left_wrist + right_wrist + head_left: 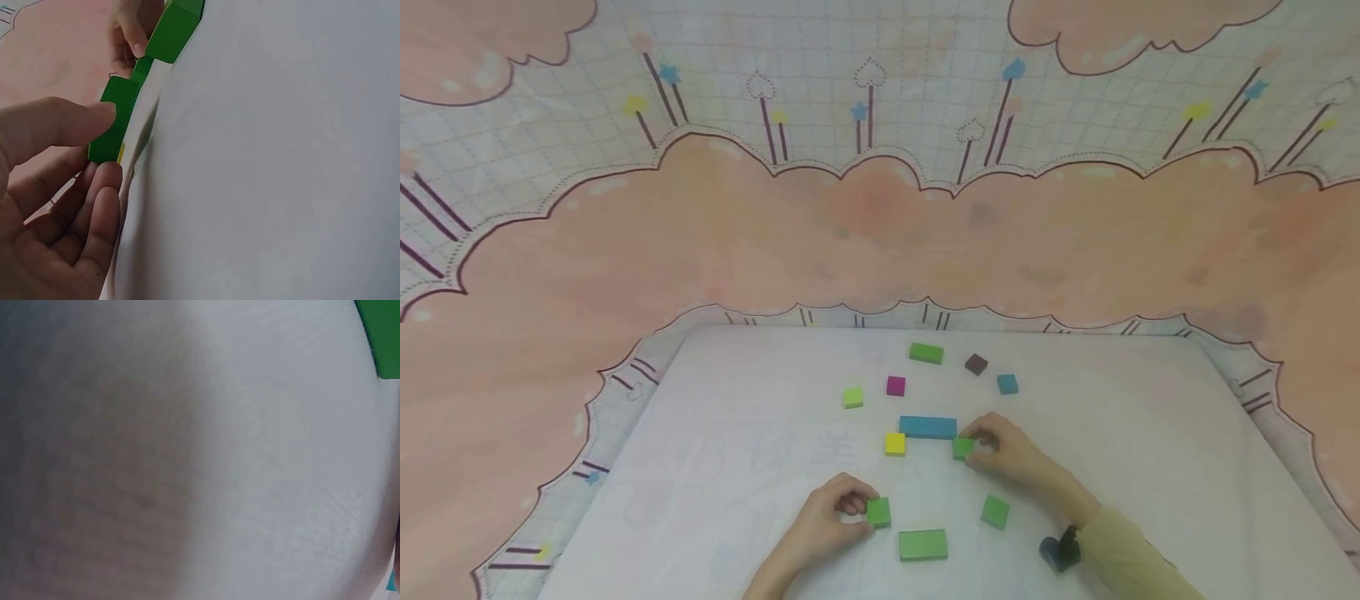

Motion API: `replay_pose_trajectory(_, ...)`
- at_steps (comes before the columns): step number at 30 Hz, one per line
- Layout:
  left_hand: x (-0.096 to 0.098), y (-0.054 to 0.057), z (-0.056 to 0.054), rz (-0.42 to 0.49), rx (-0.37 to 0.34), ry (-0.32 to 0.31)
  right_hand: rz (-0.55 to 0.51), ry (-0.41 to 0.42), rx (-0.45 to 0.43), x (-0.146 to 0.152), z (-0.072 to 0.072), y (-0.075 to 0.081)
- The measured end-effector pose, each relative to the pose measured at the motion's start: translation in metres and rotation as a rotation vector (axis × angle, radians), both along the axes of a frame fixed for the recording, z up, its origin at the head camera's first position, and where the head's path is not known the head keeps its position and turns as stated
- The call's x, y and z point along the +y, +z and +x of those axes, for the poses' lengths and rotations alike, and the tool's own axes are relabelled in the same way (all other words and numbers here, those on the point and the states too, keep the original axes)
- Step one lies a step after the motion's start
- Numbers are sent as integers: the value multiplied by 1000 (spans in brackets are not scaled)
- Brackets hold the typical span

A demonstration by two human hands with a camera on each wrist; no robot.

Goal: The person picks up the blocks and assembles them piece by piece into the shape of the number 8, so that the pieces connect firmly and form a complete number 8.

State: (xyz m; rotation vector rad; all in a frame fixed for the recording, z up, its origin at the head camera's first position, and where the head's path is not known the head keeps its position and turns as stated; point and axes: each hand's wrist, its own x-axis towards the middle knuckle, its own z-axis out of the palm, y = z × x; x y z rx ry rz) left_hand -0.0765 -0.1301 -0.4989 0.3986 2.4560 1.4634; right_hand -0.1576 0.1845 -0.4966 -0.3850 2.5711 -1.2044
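Observation:
My left hand (pixel 827 521) pinches a green block (pixel 878 512) between thumb and fingers near the front of the table. In the left wrist view, the thumb lies across that block's face. Further back, my right hand (pixel 1011 450) pinches another green block (pixel 962 448) by its right side, at the near right corner of a long blue block (pixel 928 427). By that blue block's near left end sits a yellow cube (pixel 895 444). A long green block (pixel 923 545) lies right of the left hand, and a tilted green block (pixel 996 512) lies below the right forearm.
Behind the hands are a lime cube (pixel 853 397), a magenta cube (pixel 896 386), a green block (pixel 927 353), a dark brown cube (pixel 976 364) and a blue cube (pixel 1007 384). All stand on a white tabletop (pixel 715 450). A patterned cloth (pixel 880 242) hangs behind it.

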Motion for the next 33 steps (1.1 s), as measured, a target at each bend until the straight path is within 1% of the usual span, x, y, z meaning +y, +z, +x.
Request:
replay_pose_trajectory(3, 4, 0, -5, -14, 14, -2, 8, -18, -13, -1, 0, 1)
replay_pose_trajectory(8, 10, 0, -12, -20, 60, 12, 18, -29, -19, -2, 0, 3)
replay_pose_trajectory(14, 18, 3, -21, -24, 60, 43, 20, -34, -26, -2, 0, 5)
replay_pose_trajectory(18, 23, 3, -26, -22, 79, 58, 33, -43, -27, -2, 0, 3)
replay_pose_trajectory(25, 31, 2, -33, -31, 101, 55, 28, -12, -8, 0, -1, 0)
replay_pose_trajectory(29, 34, 1, -36, -31, 118, 55, 25, -14, -15, 1, -1, 0)
replay_pose_trajectory(33, 37, -1, -39, -42, 131, 64, 17, -7, -16, 1, -1, 0)
